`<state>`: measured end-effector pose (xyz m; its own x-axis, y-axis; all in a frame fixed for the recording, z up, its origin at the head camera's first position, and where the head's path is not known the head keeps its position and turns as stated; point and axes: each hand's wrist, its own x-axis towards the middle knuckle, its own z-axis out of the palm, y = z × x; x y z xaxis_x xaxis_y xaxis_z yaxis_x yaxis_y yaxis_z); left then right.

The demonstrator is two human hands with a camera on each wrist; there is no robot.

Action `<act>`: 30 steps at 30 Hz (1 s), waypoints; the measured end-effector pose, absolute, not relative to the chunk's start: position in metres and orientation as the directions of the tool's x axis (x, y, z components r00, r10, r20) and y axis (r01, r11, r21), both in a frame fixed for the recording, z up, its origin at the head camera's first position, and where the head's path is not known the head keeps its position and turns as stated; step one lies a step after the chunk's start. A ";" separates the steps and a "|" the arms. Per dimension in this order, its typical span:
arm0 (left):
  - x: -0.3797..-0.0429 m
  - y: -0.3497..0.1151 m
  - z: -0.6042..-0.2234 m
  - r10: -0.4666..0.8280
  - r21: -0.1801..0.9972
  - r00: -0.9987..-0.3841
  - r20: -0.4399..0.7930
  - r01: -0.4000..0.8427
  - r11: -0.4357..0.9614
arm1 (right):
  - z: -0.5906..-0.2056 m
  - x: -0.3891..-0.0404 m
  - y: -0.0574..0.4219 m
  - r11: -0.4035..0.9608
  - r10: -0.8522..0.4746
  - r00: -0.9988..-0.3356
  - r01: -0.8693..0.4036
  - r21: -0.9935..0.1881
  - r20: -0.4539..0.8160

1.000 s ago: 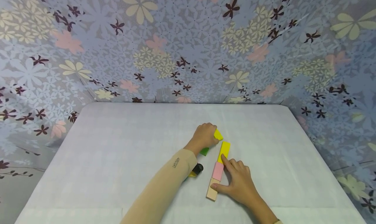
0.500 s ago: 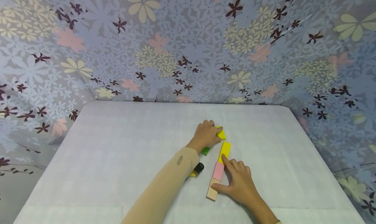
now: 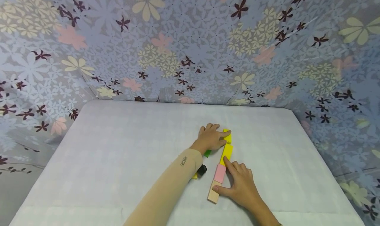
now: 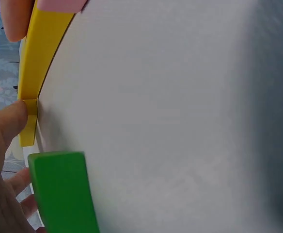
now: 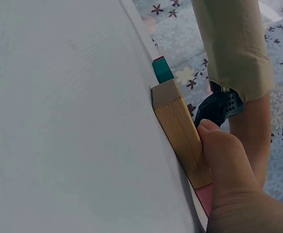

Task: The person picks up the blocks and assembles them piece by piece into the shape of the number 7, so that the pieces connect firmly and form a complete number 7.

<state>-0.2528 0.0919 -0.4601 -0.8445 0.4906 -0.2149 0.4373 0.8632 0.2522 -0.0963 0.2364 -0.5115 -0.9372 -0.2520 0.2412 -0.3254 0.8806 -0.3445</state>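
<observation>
In the head view, my left hand [image 3: 210,138] holds a short yellow block [image 3: 228,139] at the far end of a row, index finger laid across it and thumb at its near side. The row has a longer yellow block [image 3: 227,151], a pink block [image 3: 220,173] and a plain wooden block [image 3: 212,195]. My right hand [image 3: 241,184] lies along this row, index fingertip on the longer yellow block and thumb on the wooden one. In the left wrist view, a green block [image 4: 64,194] stands close, with several left fingers partly hidden behind it.
A yellow piece [image 3: 195,176] shows partly under the left sleeve, beside a black device [image 3: 202,170] at the left wrist. The right wrist view has a teal block [image 5: 163,70] beyond the wooden one. White cloth covers the table [image 3: 133,147]; a floral curtain [image 3: 190,54] hangs behind it.
My left hand has moved slightly right with the short yellow block, which has turned and now stands in line with the row. The right hand stays in place on the row.
</observation>
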 end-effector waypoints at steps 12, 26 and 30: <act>-0.255 0.095 -0.466 0.486 0.314 -0.842 -0.235 0.407 0.858 | -0.512 -0.096 0.237 0.876 -0.249 -0.932 -0.333 -0.348 0.264; -0.251 0.104 -0.466 0.481 0.340 -0.853 -0.204 0.399 0.852 | -0.515 -0.096 0.238 0.875 -0.252 -0.931 -0.336 -0.347 0.264; -0.249 0.105 -0.465 0.494 0.353 -0.845 -0.206 0.406 0.843 | -0.515 -0.096 0.238 0.876 -0.251 -0.933 -0.332 -0.348 0.259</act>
